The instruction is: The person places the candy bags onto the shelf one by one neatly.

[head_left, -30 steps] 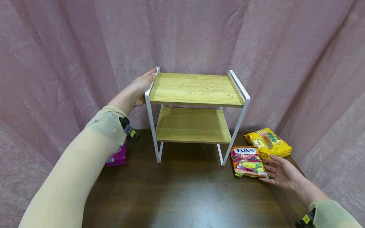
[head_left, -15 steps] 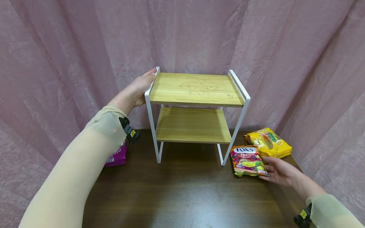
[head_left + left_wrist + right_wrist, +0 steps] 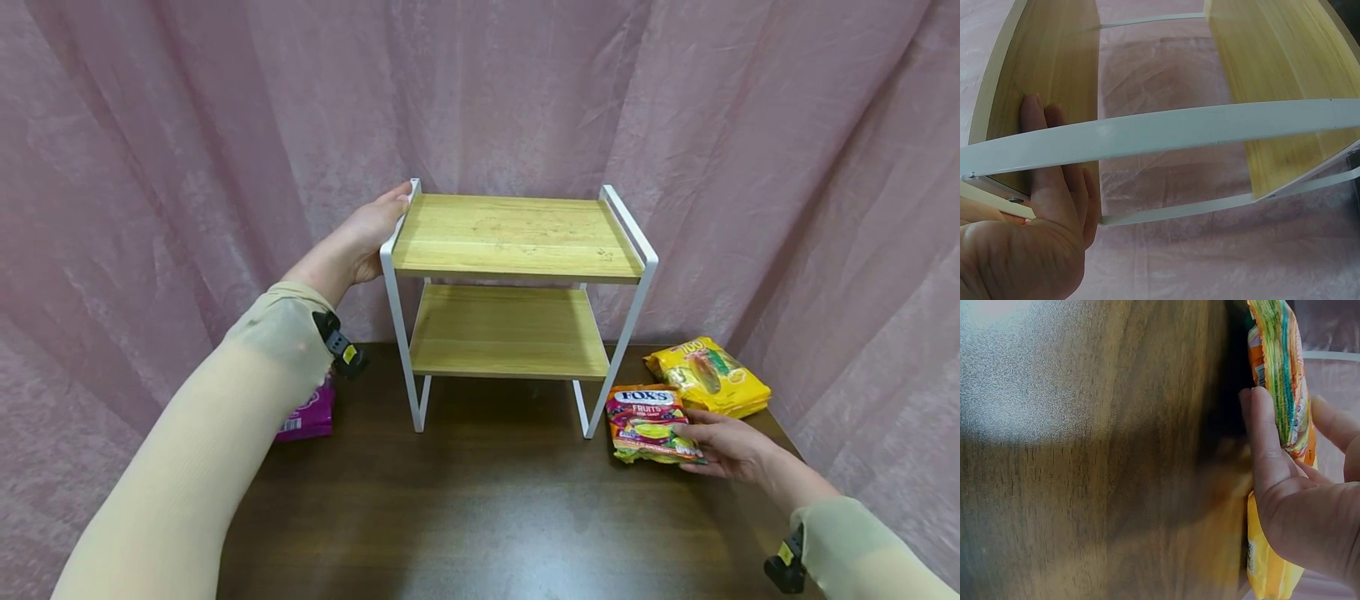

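Brown wood-grain table (image 3: 450,517) is seen nearest, glare at its front. Right edge of the FOX'S candy bag (image 3: 647,421) is gripped by the right hand (image 3: 731,446), thumb laid on the printed face. Fingers are mostly hidden in the head view; in the right wrist view they're shown tucked between bag and tabletop. Whether the bag is fully lifted can't be told. On the left, a purple pack (image 3: 309,412) is partly covered by the left arm (image 3: 187,433). Behind the FOX'S candy bag, a yellow bag (image 3: 708,375) is seen lying flat. Two-tier shelf (image 3: 517,237) is stood at the back; its upper left side is clamped by the left hand (image 3: 367,233). Fingertips pressed to the upper board's underside are shown only in the left wrist view. Shelf is backed by a pink curtain (image 3: 510,92).
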The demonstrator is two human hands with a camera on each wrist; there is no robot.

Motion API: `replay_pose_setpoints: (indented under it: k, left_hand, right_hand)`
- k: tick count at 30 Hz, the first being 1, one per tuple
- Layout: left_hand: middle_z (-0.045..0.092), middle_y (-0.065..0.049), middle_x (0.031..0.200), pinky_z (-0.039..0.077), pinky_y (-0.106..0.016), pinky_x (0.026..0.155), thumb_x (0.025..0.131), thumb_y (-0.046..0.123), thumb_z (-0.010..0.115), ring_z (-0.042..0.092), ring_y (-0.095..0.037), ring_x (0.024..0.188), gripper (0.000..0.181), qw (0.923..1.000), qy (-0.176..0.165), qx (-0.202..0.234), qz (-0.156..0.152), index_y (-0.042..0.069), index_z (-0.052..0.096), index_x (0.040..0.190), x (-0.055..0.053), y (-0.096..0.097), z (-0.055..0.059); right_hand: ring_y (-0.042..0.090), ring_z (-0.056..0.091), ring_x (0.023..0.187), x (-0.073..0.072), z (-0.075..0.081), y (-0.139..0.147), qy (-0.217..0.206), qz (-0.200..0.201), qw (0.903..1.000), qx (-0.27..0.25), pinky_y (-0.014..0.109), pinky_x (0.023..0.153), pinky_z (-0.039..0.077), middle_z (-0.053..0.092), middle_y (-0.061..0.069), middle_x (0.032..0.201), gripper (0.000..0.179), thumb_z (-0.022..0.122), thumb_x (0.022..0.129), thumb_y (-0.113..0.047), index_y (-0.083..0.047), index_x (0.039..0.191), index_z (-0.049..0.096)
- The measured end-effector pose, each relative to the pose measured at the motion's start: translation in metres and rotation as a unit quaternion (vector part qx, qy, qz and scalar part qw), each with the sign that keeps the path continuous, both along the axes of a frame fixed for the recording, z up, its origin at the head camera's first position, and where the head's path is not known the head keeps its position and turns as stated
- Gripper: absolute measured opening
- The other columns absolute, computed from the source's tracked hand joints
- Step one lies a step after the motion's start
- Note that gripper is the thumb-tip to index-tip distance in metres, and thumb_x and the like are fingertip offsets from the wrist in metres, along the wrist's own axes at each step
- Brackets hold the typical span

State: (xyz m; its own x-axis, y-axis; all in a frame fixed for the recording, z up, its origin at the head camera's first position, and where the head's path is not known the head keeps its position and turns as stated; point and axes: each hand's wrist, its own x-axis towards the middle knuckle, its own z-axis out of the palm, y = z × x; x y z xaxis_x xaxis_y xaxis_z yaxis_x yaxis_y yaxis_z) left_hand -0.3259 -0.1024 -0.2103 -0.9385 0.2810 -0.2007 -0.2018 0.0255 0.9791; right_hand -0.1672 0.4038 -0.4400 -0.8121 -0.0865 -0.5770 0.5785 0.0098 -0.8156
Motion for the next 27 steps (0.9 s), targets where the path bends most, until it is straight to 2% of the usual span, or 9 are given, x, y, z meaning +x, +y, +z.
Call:
replay_pose_setpoints:
  k: [4, 8, 14, 20, 27]
  left_hand:
    - [0.013, -0.001, 0.169, 0.047, -0.044, 0.105, 0.113, 0.040, 0.021, 0.046, -0.026, 0.134, 0.052, 1.0000, 0.001, 0.000, -0.002, 0.050, 0.009, 0.162, 0.000, 0.000, 0.000]
    - [0.017, -0.003, 0.168, 0.048, -0.043, 0.103, 0.113, 0.039, 0.020, 0.048, -0.027, 0.133, 0.052, 1.0000, 0.004, 0.008, -0.001, 0.049, 0.009, 0.162, 0.001, 0.002, 0.000]
    - [0.022, -0.004, 0.166, 0.049, -0.041, 0.101, 0.113, 0.039, 0.020, 0.049, -0.026, 0.130, 0.052, 0.9999, 0.005, 0.009, 0.004, 0.049, 0.010, 0.162, 0.001, 0.003, 0.001]
    - [0.017, -0.003, 0.168, 0.047, -0.043, 0.103, 0.113, 0.040, 0.020, 0.048, -0.026, 0.132, 0.051, 1.0000, 0.004, 0.002, 0.000, 0.050, 0.010, 0.162, 0.002, 0.002, 0.001]
    - [0.021, -0.005, 0.167, 0.051, -0.041, 0.098, 0.113, 0.040, 0.020, 0.048, -0.026, 0.131, 0.052, 1.0000, 0.004, 0.001, -0.001, 0.050, 0.009, 0.162, 0.001, 0.000, 0.001]
  right_hand:
    - [0.024, 0.072, 0.094, 0.000, -0.002, 0.001, 0.004, 0.006, 0.9999, 0.011, 0.045, 0.088, 0.059, 0.067, 0.010, 0.109, 0.083, 0.056, 0.106, -0.012, -0.005, 0.163, -0.004]
    - [0.024, 0.072, 0.091, 0.000, -0.005, 0.001, 0.005, 0.001, 0.9999, 0.012, 0.044, 0.087, 0.060, 0.067, 0.011, 0.107, 0.081, 0.055, 0.106, -0.008, -0.007, 0.163, -0.003]
    - [0.023, 0.073, 0.088, 0.002, -0.009, 0.002, 0.010, -0.004, 0.9998, 0.017, 0.043, 0.085, 0.061, 0.067, 0.010, 0.104, 0.079, 0.053, 0.107, -0.009, -0.009, 0.164, -0.003]
    - [0.023, 0.072, 0.088, 0.003, -0.014, 0.003, 0.023, -0.011, 0.9993, 0.029, 0.044, 0.085, 0.061, 0.066, 0.010, 0.105, 0.078, 0.052, 0.107, -0.009, -0.011, 0.164, -0.002]
    - [0.023, 0.072, 0.090, 0.006, -0.019, 0.001, 0.035, -0.021, 0.9991, 0.011, 0.044, 0.086, 0.060, 0.067, 0.008, 0.107, 0.078, 0.051, 0.108, -0.007, -0.012, 0.163, -0.003]
